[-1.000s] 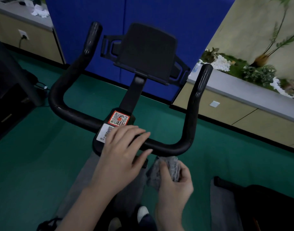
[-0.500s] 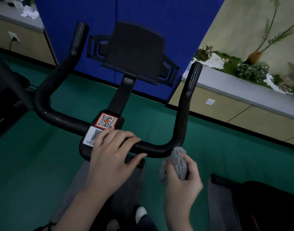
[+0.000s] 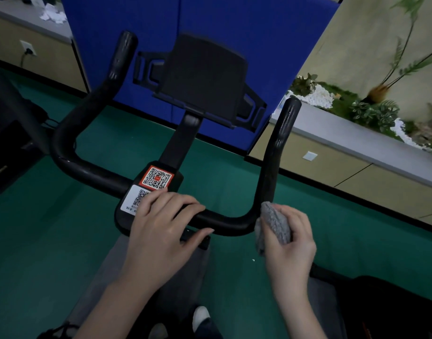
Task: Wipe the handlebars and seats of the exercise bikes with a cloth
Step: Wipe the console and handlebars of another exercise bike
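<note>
1. Grey cloth (image 3: 273, 222) is bunched in the right hand (image 3: 292, 245), with thumb and fingers closed round the wad. That puts a thick pad against the bar instead of loose edges that would drag.
2. It touches the handlebar (image 3: 271, 167) at the right bend, where the crossbar turns up into the right horn. This corner looks like the stretch being wiped, and the horn above would probably come next.
3. Left hand (image 3: 161, 231) lies over the crossbar just right of the QR stickers (image 3: 157, 178). Its fingers are lightly bent across the top and the thumb is on the near side, not clenched. It probably steadies the bar against the rubbing.
4. Right wrist comes in from below with the palm turned left toward the bar. Left forearm reaches up from the lower left.
5. No seat is in view.
</note>
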`<state>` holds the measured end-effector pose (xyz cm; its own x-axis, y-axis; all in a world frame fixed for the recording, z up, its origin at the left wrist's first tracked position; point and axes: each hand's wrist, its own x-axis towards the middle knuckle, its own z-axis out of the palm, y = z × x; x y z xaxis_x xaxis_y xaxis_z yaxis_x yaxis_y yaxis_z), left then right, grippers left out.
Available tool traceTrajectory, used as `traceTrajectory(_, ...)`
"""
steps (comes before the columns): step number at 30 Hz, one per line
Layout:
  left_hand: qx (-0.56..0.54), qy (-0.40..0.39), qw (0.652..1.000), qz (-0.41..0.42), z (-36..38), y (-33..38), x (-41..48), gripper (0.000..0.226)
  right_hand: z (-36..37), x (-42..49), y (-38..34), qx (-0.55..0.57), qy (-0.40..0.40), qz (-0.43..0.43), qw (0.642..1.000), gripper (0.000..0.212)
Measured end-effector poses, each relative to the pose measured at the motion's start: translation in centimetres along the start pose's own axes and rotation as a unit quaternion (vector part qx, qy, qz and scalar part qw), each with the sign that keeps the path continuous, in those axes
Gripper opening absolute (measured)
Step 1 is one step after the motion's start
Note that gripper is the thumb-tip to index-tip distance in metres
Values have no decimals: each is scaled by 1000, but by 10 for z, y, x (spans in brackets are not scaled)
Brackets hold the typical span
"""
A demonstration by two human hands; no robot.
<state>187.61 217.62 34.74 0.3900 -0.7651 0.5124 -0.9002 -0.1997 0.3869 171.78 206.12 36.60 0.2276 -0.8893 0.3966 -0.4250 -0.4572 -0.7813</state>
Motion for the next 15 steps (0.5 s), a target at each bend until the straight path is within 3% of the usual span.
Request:
traceTrajectory(4, 0, 4, 1000, -2, 1, 0, 0, 32, -6, 30, -2, -11, -50, 0, 999, 20)
traceTrajectory(7, -4, 4, 1000, -4, 1, -1, 0, 31, -7, 26, -4, -48, -97, -49, 993, 23)
traceTrajectory(11, -6, 6, 1000, -4, 2, -1, 0, 31, -10, 13, -5, -75, -155, -80, 982, 44)
traceTrajectory(15, -9, 10, 1000, -4, 4, 0, 0, 31, -8, 8, -3, -76, -136, -99, 983, 25)
